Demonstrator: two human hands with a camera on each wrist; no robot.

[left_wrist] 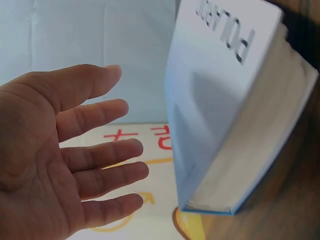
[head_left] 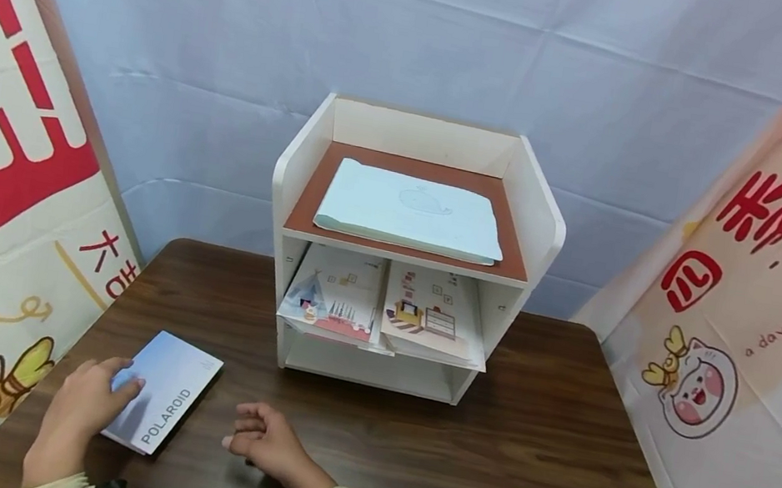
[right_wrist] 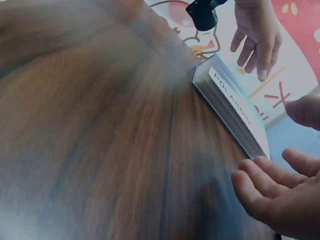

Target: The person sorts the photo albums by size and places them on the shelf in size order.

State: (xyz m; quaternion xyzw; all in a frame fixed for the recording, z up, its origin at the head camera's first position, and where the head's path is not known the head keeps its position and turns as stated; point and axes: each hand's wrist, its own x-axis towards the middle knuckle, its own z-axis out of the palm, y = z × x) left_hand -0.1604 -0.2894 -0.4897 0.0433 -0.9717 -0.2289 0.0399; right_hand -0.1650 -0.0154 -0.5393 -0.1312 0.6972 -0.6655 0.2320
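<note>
A thick book with a pale blue-to-white cover (head_left: pixel 177 381) marked POLAROID lies flat on the left of the dark wooden table. Over its left edge hovers my left hand (head_left: pixel 85 401), thumb and fingers spread; the left wrist view shows a gap between these fingertips (left_wrist: pixel 134 148) and the book (left_wrist: pixel 215 95). To the right of the book is my right hand (head_left: pixel 273 444), above the table with its fingers loosely bent and nothing in them. In the right wrist view the book's page edge (right_wrist: pixel 225 102) faces that hand.
A white shelf unit (head_left: pixel 547 234) stands at the table's back. On its brown top lies a pale sheet-like pad (head_left: pixel 403 212) with a whale drawing. Two stacks of illustrated booklets (head_left: pixel 333 299) sit on the middle shelf, jutting out in front. Printed cloths hang left and right.
</note>
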